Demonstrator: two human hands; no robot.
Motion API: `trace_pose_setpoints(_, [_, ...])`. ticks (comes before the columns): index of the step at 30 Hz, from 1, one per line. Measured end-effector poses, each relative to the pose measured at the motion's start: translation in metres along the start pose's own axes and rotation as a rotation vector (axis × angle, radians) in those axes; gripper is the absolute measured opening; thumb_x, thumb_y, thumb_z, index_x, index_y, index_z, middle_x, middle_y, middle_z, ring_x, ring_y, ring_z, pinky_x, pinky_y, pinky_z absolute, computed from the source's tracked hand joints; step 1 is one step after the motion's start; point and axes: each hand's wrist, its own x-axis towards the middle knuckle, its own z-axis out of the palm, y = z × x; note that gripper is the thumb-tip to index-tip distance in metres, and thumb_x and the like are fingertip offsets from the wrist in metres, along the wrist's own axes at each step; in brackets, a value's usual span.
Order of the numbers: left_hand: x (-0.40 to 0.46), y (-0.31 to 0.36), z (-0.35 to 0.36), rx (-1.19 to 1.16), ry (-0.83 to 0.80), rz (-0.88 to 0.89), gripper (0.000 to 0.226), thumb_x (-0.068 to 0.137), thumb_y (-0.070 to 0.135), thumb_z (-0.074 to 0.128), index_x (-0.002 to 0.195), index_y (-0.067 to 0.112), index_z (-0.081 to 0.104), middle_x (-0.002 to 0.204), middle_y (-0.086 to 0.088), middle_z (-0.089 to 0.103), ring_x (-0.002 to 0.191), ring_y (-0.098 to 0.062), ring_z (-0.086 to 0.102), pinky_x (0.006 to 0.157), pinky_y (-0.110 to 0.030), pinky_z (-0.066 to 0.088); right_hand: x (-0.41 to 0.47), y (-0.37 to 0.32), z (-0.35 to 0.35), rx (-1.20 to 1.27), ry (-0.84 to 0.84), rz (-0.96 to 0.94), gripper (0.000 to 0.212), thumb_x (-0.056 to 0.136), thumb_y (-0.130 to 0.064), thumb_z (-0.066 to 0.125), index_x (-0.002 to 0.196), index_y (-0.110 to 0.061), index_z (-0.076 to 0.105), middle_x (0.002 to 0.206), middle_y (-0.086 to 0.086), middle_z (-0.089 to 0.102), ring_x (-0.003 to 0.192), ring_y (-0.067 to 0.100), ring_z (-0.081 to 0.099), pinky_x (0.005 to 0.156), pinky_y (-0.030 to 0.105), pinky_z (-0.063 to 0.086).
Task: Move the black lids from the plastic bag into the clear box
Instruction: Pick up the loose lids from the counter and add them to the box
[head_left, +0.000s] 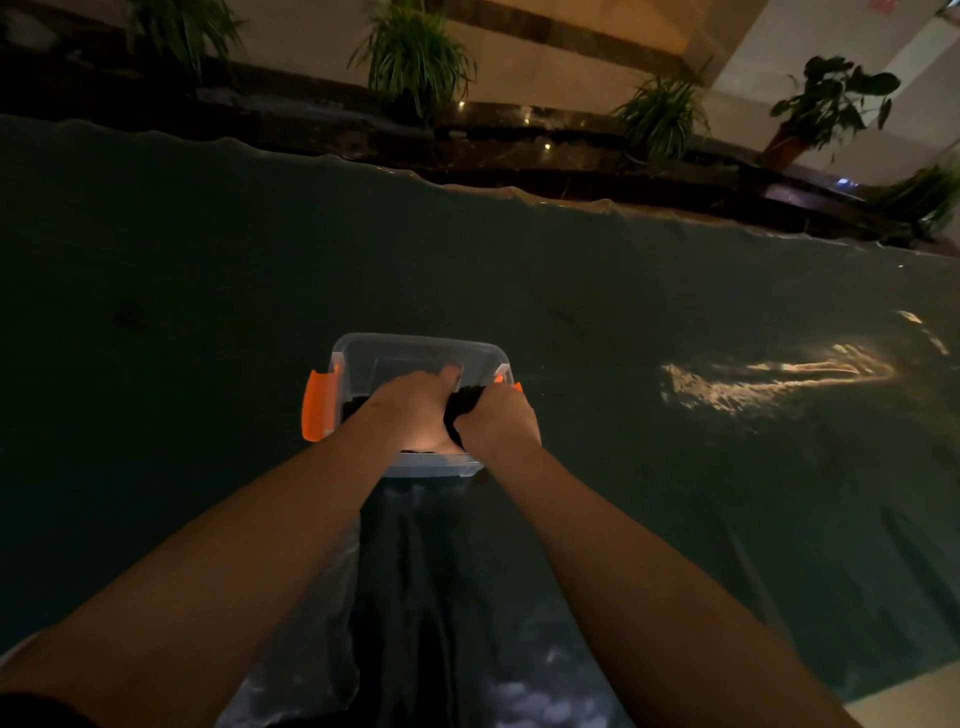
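A clear box with orange side latches stands on a dark cloth-covered table. Both my hands reach into it. My left hand lies over the box's middle, fingers curled down onto a dark pile of black lids. My right hand is at the box's right side, closed on a bunch of black lids that shows between the two hands. A crumpled plastic bag lies between my forearms, just in front of the box. The light is dim, so single lids are hard to tell apart.
The dark table cloth spreads wide to left and right. A glossy light patch shines on it to the right. Beyond the table's far edge runs a dark ledge with several potted plants.
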Motion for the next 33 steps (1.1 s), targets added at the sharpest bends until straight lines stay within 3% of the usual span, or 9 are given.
trace_pose_setpoints(4, [-0.003,-0.001,-0.001,0.014,0.011,0.031,0.056,0.08,0.05,0.069,0.127,0.029,0.045,0.087,0.008,0.06,0.083,-0.017,0.06,0.081,-0.04,0.05,0.012,-0.005,0.01,-0.139,-0.114,-0.019,0.039,0.103,-0.018,0.044,0.137,0.0,0.05,0.111,0.02,0.064,0.116,0.032,0.061,0.083,0.033,0.047])
trace_pose_setpoints(8, [-0.003,0.003,0.004,0.091,0.058,0.028,0.014,0.091,0.04,0.061,0.101,0.03,0.057,0.094,0.003,0.068,0.081,-0.017,0.058,0.079,-0.035,0.044,0.016,-0.014,0.011,-0.382,-0.25,-0.134,0.029,0.103,-0.012,0.047,0.127,-0.002,0.061,0.119,0.013,0.065,0.12,0.028,0.059,0.102,0.031,0.046])
trace_pose_setpoints(11, [-0.002,0.001,0.005,0.046,0.057,0.051,0.032,0.077,0.053,0.062,0.103,0.034,0.057,0.086,0.01,0.063,0.078,-0.016,0.057,0.076,-0.036,0.045,0.02,-0.015,0.005,-0.427,-0.352,-0.173,0.031,0.104,-0.014,0.047,0.13,-0.003,0.06,0.132,0.011,0.061,0.126,0.026,0.054,0.11,0.028,0.038])
trace_pose_setpoints(15, [0.001,-0.002,0.008,0.012,0.022,0.038,0.042,0.076,0.058,0.066,0.11,0.034,0.059,0.081,0.014,0.06,0.08,-0.015,0.058,0.077,-0.036,0.044,0.022,-0.007,-0.002,-0.333,-0.427,-0.17,0.029,0.104,-0.01,0.045,0.125,-0.001,0.062,0.123,0.016,0.064,0.103,0.027,0.056,0.085,0.028,0.04])
trace_pose_setpoints(19, [0.004,-0.002,0.009,-0.014,0.012,0.044,0.042,0.077,0.06,0.069,0.11,0.034,0.064,0.079,0.015,0.063,0.08,-0.014,0.061,0.082,-0.037,0.047,0.028,-0.001,-0.004,-0.247,-0.455,-0.12,0.035,0.107,-0.026,0.039,0.128,-0.006,0.059,0.12,0.011,0.063,0.1,0.022,0.05,0.086,0.028,0.036])
trace_pose_setpoints(24, [-0.008,-0.007,0.0,-0.034,0.062,0.078,0.045,0.068,0.059,0.078,0.104,0.039,0.06,0.083,0.019,0.06,0.085,-0.009,0.062,0.081,-0.033,0.048,0.024,0.002,-0.003,-0.261,-0.446,-0.153,0.017,0.104,-0.017,0.045,0.1,-0.01,0.059,0.076,0.0,0.05,0.086,0.021,0.051,0.076,0.027,0.036])
trace_pose_setpoints(28, [-0.025,-0.02,-0.015,-0.026,0.093,0.11,0.062,0.069,0.054,0.082,0.123,0.035,0.058,0.11,0.016,0.063,0.1,-0.01,0.06,0.08,-0.029,0.042,0.018,0.003,-0.003,-0.32,-0.445,-0.171,0.02,0.097,-0.002,0.047,0.111,-0.003,0.061,0.075,0.002,0.05,0.08,0.021,0.052,0.062,0.024,0.037])
trace_pose_setpoints(31, [-0.042,-0.028,-0.027,-0.005,0.137,0.14,0.067,0.078,0.051,0.078,0.136,0.029,0.054,0.129,0.008,0.062,0.114,-0.012,0.058,0.088,-0.027,0.039,0.011,-0.001,-0.004,-0.287,-0.412,-0.15,0.041,0.095,-0.004,0.052,0.135,0.003,0.053,0.096,0.011,0.062,0.074,0.017,0.053,0.056,0.022,0.039])
trace_pose_setpoints(33, [-0.056,-0.03,-0.037,0.0,0.179,0.146,0.068,0.081,0.051,0.076,0.14,0.026,0.053,0.137,0.004,0.06,0.122,-0.015,0.055,0.095,-0.029,0.04,0.006,-0.003,-0.003,-0.232,-0.368,-0.147,0.044,0.092,-0.006,0.057,0.135,0.004,0.051,0.098,0.011,0.063,0.074,0.017,0.056,0.051,0.02,0.038])
